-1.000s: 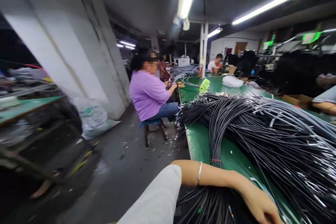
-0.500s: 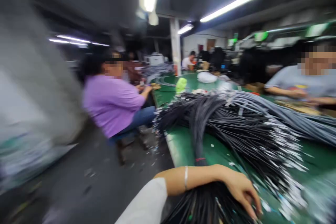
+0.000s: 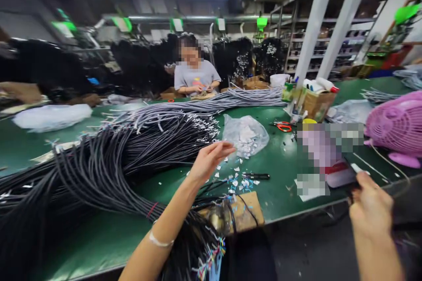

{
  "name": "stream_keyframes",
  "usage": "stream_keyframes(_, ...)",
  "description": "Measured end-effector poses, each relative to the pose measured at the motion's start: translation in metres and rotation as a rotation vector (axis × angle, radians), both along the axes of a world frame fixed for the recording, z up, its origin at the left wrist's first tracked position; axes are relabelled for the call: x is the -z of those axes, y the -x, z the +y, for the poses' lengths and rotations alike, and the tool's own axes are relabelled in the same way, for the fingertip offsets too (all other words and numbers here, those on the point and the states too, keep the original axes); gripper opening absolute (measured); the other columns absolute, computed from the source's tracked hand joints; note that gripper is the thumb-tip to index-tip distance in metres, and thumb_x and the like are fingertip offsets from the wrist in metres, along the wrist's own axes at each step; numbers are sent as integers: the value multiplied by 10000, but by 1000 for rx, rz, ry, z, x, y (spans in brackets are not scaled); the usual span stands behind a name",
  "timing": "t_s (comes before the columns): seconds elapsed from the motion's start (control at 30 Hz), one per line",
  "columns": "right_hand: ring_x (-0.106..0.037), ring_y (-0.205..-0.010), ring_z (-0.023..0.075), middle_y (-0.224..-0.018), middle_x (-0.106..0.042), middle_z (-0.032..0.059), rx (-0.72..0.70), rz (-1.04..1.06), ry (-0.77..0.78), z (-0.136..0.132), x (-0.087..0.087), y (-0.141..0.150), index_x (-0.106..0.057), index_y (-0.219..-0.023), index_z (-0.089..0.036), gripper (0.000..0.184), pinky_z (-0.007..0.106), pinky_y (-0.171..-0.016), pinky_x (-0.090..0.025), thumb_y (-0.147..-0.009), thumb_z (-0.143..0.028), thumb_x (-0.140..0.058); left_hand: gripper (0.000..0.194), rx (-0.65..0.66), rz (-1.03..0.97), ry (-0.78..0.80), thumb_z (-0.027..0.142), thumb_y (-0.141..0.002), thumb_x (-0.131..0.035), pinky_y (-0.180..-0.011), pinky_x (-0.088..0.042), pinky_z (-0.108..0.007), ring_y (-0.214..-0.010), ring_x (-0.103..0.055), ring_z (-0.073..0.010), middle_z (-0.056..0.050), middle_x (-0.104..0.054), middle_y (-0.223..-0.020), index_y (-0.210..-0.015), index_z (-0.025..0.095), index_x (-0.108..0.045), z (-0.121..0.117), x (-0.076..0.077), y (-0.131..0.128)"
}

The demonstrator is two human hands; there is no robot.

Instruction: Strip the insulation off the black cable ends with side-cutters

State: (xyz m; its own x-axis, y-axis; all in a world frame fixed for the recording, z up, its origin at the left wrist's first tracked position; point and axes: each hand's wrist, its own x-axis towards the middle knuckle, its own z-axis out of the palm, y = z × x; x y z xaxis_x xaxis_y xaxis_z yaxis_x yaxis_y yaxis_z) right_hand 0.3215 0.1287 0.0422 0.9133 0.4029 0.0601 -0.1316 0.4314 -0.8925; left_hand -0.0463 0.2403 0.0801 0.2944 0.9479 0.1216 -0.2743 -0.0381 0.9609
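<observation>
Loosely extended and lightly bent, the fingers of the left hand (image 3: 212,160) are held above the counter (image 3: 283,189) near a clear plastic bag (image 3: 245,136) of white scraps, and nothing is seen held in them. By the right hand (image 3: 372,204), the dark edge of a flat object (image 3: 339,177) is met with curled fingers; the object is partly obscured, and whether it is firmly gripped cannot be told. The dark cable bundle (image 3: 108,153) is spread across the counter to the left, gathered by a red tie (image 3: 151,209), and its coloured wire ends (image 3: 214,257) are hung beyond the near edge, beside the left forearm. Should that forearm be swept sideways, the bundle could be dragged off, since its loose end seems unsupported. Cables might also be snagged on the brown block (image 3: 252,210), over which thin dark leads are looped. If the bag were brushed, its scraps could be scattered further, as its mouth appears open. Between the hands, a black-handled tool (image 3: 256,176) and orange-handled scissors (image 3: 284,127) are left lying, where fingers could be nicked. On the right, reach is hampered by a pink fan (image 3: 395,118) and its trailing cord (image 3: 392,158); beyond, the far side is bordered by grey cables (image 3: 211,103), behind which a co-worker (image 3: 197,77) is seated.
</observation>
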Motion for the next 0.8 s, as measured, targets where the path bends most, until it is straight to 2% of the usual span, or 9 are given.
stream_keyframes(0.03,-611,-643,152,-772,-644,45,8,56,16,-12,8,12,-644,-856,-103,208,344,-637,-530,-693,-195,-736,339,105,-68,93,397,-847,-560,-962,-412,-405,-1083,-586,-280,-145,-635,-1144,-1033,125,-639,-9,-6,-23)
stream_keyframes(0.1,-611,-595,155,-727,-656,37,12,135,21,-30,23,44,-660,-836,-109,243,352,-610,-534,-645,-217,-764,419,301,-99,315,449,-875,-490,-937,-429,-418,-1093,-575,-290,-188,-589,-1208,-1078,105,-616,-27,-12,-69)
stream_keyframes(0.17,-626,-617,155,-759,-671,35,4,180,8,-43,34,76,-662,-863,-117,275,339,-606,-540,-653,-269,-754,505,385,-96,491,518,-891,-402,-914,-433,-448,-1071,-584,-296,-199,-566,-1234,-1155,120,-564,-45,-12,-108)
stream_keyframes(0.27,-630,-622,143,-764,-672,18,-18,220,-10,-57,44,117,-648,-876,-140,278,310,-598,-540,-679,-322,-725,534,410,-164,582,556,-910,-272,-882,-437,-487,-1049,-591,-294,-158,-585,-1212,-1226,194,-504,-67,-5,-144)
stream_keyframes(0.33,-631,-616,137,-749,-667,4,-54,219,-14,-64,49,137,-633,-875,-159,261,292,-590,-535,-713,-354,-695,494,386,-235,582,520,-920,-288,-874,-446,-457,-1015,-604,-279,-139,-631,-1129,-1166,179,-550,-74,2,-152)
stream_keyframes(0.43,-641,-631,129,-758,-668,-8,-116,174,0,-75,54,158,-602,-875,-182,230,248,-569,-524,-756,-371,-657,397,351,-304,518,468,-867,-479,-834,-464,-408,-889,-631,-265,-125,-684,-961,-994,126,-636,-76,13,-149)
stream_keyframes(0.53,-667,-697,153,-823,-689,5,-203,96,32,-85,58,168,-577,-937,-200,252,242,-558,-529,-762,-362,-657,331,312,-319,459,428,-761,-645,-771,-476,-372,-768,-629,-232,-96,-693,-871,-895,126,-651,-71,22,-141)
stream_keyframes(0.7,-690,-724,217,-848,-715,70,-343,-105,119,-92,52,153,-586,-1001,-169,307,309,-573,-551,-768,-361,-646,400,246,-323,370,502,-685,-699,-667,-462,-279,-683,-594,-164,-46,-667,-797,-829,135,-630,-68,28,-135)
stream_keyframes(0.8,-663,-921,239,-1042,-687,103,-332,-249,137,-87,36,134,-563,-1058,-185,344,369,-772,-534,-764,-337,-653,439,235,-313,315,548,-676,-686,-644,-444,-251,-667,-574,-144,-31,-650,-773,-813,136,-618,-71,27,-134)
